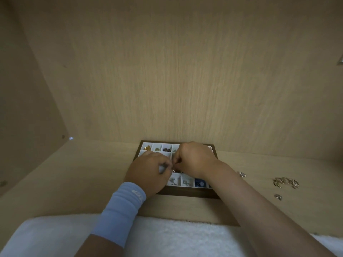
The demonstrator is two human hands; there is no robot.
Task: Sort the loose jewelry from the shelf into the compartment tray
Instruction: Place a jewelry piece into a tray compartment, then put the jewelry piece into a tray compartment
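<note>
A dark wooden compartment tray (187,194) with white cells sits on the shelf against the back wall. Several cells hold small pieces: amber, green and purple ones in the far row, silver and blue ones in the near row. My left hand (148,173) and my right hand (194,160) meet over the tray's middle. Their fingertips pinch one small piece of jewelry (173,166) between them, mostly hidden by the fingers. A light blue wristband (120,206) covers my left wrist.
Loose jewelry lies on the shelf to the right of the tray: a gold tangle (285,182), a silver piece (241,174) and another small silver piece (278,196). A white fluffy cloth (176,238) covers the near edge. Wooden walls close the back and left.
</note>
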